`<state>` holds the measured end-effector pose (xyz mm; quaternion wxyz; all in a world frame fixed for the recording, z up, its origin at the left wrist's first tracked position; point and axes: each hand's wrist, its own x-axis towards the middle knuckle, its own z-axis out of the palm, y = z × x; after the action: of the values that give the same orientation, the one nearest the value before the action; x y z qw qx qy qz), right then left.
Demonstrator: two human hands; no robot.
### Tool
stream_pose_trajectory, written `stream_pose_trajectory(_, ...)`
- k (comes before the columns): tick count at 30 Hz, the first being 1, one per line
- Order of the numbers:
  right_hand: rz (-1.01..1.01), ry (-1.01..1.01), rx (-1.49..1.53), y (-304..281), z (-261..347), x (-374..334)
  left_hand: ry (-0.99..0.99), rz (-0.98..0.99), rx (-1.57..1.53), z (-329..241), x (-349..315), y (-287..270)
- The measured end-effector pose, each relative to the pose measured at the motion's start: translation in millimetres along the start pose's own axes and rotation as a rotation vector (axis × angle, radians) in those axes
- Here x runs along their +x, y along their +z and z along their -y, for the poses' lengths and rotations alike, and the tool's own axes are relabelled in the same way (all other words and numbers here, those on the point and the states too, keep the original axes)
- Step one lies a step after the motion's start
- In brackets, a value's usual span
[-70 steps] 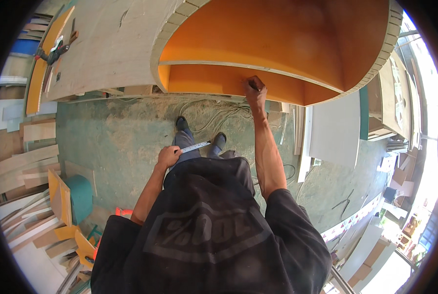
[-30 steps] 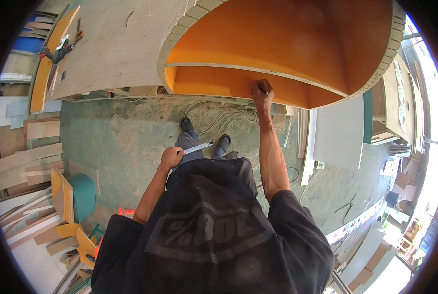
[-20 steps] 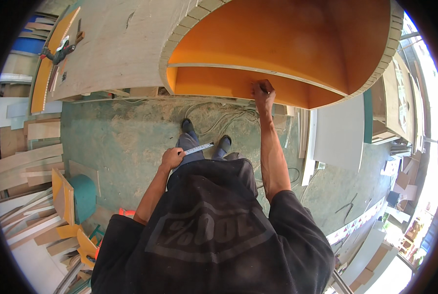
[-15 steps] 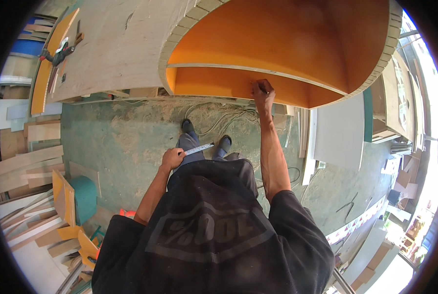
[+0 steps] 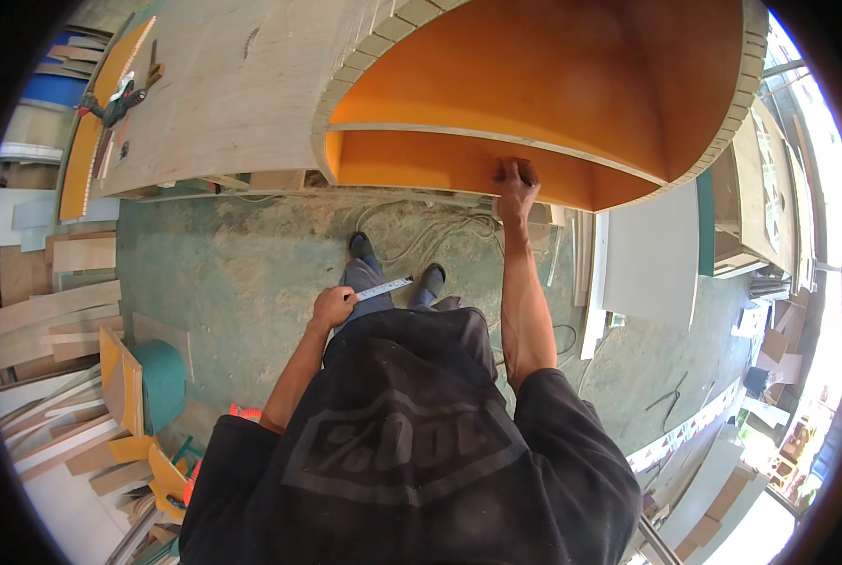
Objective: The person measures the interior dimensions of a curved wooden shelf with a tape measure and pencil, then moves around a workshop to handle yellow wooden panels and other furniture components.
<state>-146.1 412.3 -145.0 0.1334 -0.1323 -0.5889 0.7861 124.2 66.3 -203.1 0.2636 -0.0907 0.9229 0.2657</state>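
My left hand (image 5: 333, 306) is closed round a tape measure, its case hidden by the fingers. The white blade (image 5: 383, 288) sticks out to the right over my legs and ends in a dark tip. My right hand (image 5: 516, 196) reaches forward to the lower compartment of a curved cabinet (image 5: 411, 158) with an orange inside. Its fingers are curled together against or just in front of the orange surface. What they pinch, if anything, is too small and shaded to make out. A pale shelf edge (image 5: 440, 129) runs above that hand.
A pale wood panel (image 5: 223, 85) adjoins the cabinet on the left, with a power tool (image 5: 115, 102) at its far end. Wood offcuts (image 5: 58, 320) are piled at left. Cables (image 5: 440, 226) lie on the dusty floor below the cabinet. A white board (image 5: 651, 254) stands right.
My right hand has shifted slightly to the right and its fingers have turned along the orange surface. The left hand and the tape blade have hardly moved.
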Motion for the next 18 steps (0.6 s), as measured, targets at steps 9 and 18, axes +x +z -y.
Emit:
stream_pose_trajectory(9, 0.085, 0.42, 0.06, -96.7, -39.3, -77.4, -0.107, 0.035, -0.046, 14.3, 6.2, 7.3)
stream_pose_trajectory(18, -0.306, 0.77, 0.215, -186.5, -87.2, -178.7, -0.052, 0.073, -0.032, 8.4, 21.2, 7.0)
